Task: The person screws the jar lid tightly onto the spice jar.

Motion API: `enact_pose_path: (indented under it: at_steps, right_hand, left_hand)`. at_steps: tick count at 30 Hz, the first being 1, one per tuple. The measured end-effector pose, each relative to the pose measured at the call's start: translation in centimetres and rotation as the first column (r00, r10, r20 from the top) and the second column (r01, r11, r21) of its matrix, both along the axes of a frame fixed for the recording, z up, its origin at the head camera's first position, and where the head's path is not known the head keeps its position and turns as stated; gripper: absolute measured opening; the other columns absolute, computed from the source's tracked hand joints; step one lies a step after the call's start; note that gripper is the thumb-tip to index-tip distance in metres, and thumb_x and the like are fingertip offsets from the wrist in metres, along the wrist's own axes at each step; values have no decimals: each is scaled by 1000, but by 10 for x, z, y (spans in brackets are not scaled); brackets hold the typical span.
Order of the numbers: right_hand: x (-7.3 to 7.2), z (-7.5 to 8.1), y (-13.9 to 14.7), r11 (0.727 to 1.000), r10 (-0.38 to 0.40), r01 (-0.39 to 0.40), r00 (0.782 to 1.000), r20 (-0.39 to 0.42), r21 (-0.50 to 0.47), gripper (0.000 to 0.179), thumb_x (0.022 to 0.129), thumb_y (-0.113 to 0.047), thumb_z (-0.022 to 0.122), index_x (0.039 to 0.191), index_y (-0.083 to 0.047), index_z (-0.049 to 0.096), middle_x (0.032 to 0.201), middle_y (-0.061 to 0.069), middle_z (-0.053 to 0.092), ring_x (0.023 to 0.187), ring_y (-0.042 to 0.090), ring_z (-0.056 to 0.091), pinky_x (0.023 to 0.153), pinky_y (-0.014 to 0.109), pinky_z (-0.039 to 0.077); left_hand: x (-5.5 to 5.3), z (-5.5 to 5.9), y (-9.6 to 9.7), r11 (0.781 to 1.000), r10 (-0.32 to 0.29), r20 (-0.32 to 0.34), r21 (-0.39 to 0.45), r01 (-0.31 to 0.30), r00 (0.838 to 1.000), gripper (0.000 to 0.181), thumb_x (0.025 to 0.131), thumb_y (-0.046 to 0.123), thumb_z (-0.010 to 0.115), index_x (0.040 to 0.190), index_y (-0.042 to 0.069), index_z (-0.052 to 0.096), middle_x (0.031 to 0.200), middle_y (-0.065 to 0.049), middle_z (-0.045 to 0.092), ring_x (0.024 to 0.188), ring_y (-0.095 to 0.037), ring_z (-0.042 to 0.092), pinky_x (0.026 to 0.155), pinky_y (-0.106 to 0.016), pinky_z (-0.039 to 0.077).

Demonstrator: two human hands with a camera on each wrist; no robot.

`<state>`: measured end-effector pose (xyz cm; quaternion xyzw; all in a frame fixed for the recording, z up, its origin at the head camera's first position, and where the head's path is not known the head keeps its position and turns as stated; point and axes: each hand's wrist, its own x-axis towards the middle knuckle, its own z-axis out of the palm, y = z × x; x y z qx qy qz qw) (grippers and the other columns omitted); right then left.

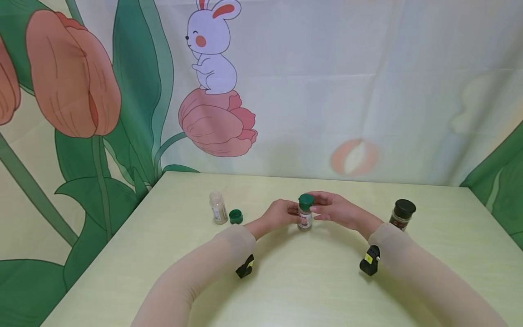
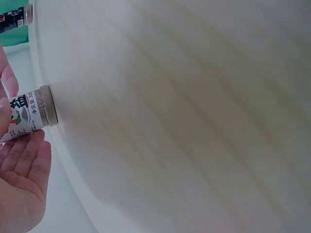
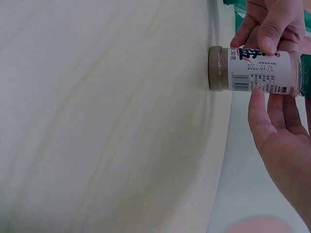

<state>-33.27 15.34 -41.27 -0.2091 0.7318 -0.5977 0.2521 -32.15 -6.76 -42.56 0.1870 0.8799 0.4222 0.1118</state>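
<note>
Pinching one green-capped jar (image 1: pixel 306 220) is the left hand (image 1: pixel 279 213), right hand (image 1: pixel 337 210) alongside, its grip unclear; nearby, one uncapped jar (image 1: pixel 219 211), one loose cap (image 1: pixel 236 217), one black-lidded jar (image 1: pixel 402 212).

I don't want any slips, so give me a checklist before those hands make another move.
1. Left hand holding the jar: ok, thumb on the label.
2. Green lid seated on that jar: ok by eye; tightness cannot tell.
3. Right hand firmly gripping the lid: cannot tell; fingers are around the upper jar.
4. Jar's base resting on the table: cannot tell.
5. Clear bottle capped: not ok, a loose green cap sits beside it.
6. Black-lidded jar apart from the held jar: ok.
</note>
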Motion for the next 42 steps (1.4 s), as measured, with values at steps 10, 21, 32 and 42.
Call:
enact_pose_path:
  at_steps: [10, 21, 32, 42]
  right_hand:
    - [3, -6, -6, 996, -85, 85, 996, -31, 16, 59, 104, -15, 61, 153, 5, 36, 154, 29, 44, 125, 16, 59, 115, 53, 46]
    - [6, -8, -11, 992, -121, 122, 991, -52, 12, 54, 102, -14, 63, 147, 6, 41, 142, 20, 57, 113, 9, 63, 112, 51, 49]
    - [10, -4, -16, 984, -177, 179, 983, -47, 29, 49, 101, -11, 64, 142, 4, 43, 134, 15, 62, 105, 5, 63, 109, 46, 52]
    - [8, 3, -7, 996, -80, 82, 996, -37, 39, 60, 104, -12, 60, 155, 2, 33, 154, 32, 43, 119, 12, 60, 112, 47, 50]
  left_hand:
    - [1, 1, -1, 1000, -3, 9, 13, 3, 1000, 39, 95, 18, 75, 128, 0, 69, 125, -16, 74, 121, -28, 70, 107, -39, 53]
    - [1, 1, -2, 1000, -4, 12, 9, 3, 1000, 38, 94, 19, 76, 126, 0, 70, 122, -15, 76, 119, -26, 71, 106, -38, 53]
    - [0, 2, -2, 1000, -17, 3, -3, 17, 1000, 35, 95, 16, 75, 125, -1, 71, 120, -15, 77, 116, -24, 72, 104, -36, 54]
    - [0, 1, -2, 1000, -13, -5, -12, 13, 1000, 36, 95, 19, 75, 126, 0, 71, 122, -15, 76, 119, -26, 71, 105, -37, 54]
